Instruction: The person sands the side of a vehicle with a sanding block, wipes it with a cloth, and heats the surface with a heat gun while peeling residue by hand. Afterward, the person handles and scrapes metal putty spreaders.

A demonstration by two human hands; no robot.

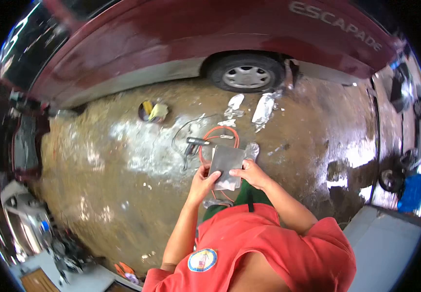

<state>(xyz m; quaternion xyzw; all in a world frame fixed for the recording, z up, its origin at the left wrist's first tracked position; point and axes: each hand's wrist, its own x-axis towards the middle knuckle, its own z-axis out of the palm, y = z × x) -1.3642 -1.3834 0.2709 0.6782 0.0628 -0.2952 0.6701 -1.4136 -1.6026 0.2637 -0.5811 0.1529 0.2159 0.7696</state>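
In front of my body I hold a small stack of dark grey sheets (228,158) that looks like sandpaper. My left hand (203,182) is closed on the lower left edge, its thumb lying on top. On the lower right edge my right hand (252,174) pinches the same stack, thumb also on top. Paler sheet corners stick out below the top sheet. Past the stack, a dark pistol-shaped tool (196,141) lies on the floor beside a coiled orange hose (220,129).
A dark red vehicle (137,53) with a wheel (247,77) stands ahead. Crumpled pale sheets (264,109) lie near the wheel. A round container (143,112) holding yellow cloths (159,112) sits on the wet floor (98,180). A grey-blue surface (385,243) is at right.
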